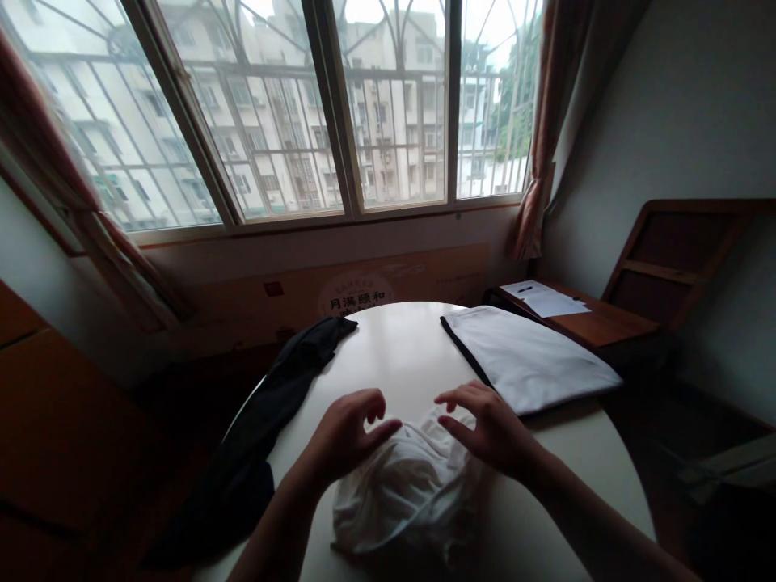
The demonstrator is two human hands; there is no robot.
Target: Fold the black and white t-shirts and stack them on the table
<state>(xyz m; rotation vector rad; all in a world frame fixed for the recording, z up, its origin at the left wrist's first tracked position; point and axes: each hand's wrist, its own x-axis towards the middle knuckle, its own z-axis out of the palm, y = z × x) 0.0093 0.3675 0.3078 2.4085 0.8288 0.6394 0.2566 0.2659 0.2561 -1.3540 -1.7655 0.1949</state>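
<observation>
hands (348, 428) half-open, gripping nothing, over white cloth (400, 501) | tabletop (394, 347) stretches ahead | black cloth (279, 388) overhangs left edge

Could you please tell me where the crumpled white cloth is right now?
In the head view, the crumpled white cloth lies at the lower middle, on the white table, close by the left hand and the right hand.

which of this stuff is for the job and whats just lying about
Likely the job:
crumpled white cloth, nearest left hand and right hand
perhaps black cloth and folded white cloth, on the table

Likely just lying about:
papers
apparently a pen
</observation>
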